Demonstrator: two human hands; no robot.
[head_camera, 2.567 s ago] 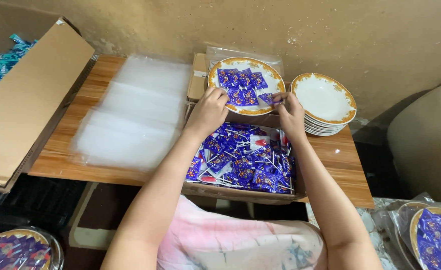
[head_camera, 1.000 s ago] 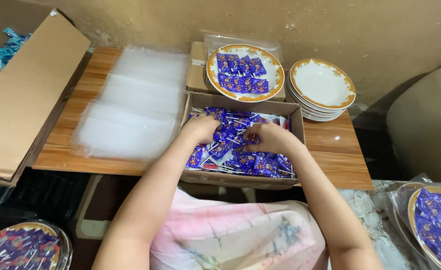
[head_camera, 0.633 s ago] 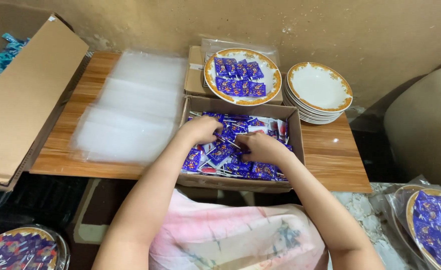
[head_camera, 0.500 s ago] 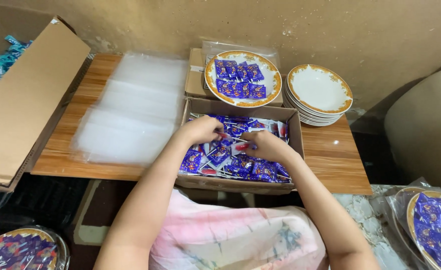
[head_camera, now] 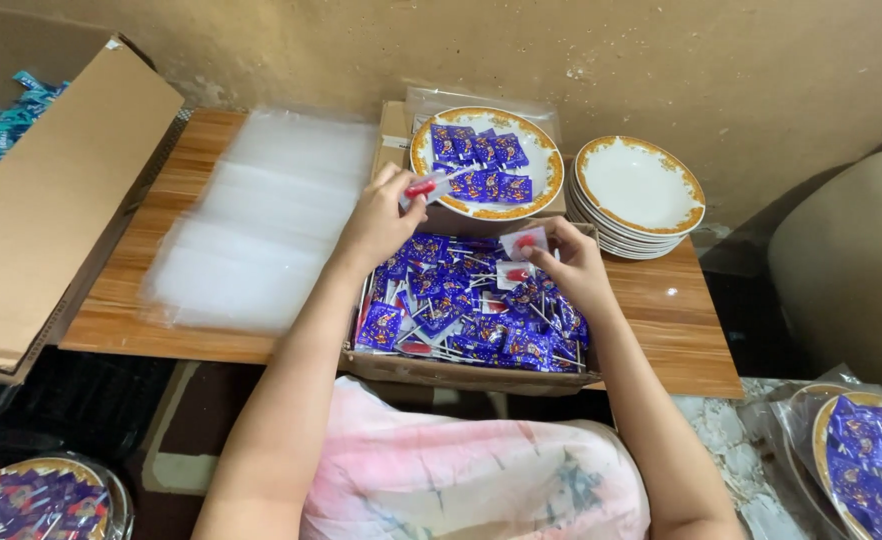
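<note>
Left hand (head_camera: 379, 218) pinches a red lollipop (head_camera: 423, 187) above the cardboard box (head_camera: 461, 372) of purple packets – right hand (head_camera: 571, 265) grips another red lollipop (head_camera: 523, 241) over the box, nr the filled plate (head_camera: 549, 165).

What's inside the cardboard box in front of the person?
The cardboard box holds a heap of blue wrapped sweets and red lollipops on sticks. What lies beneath the heap is hidden.
</note>
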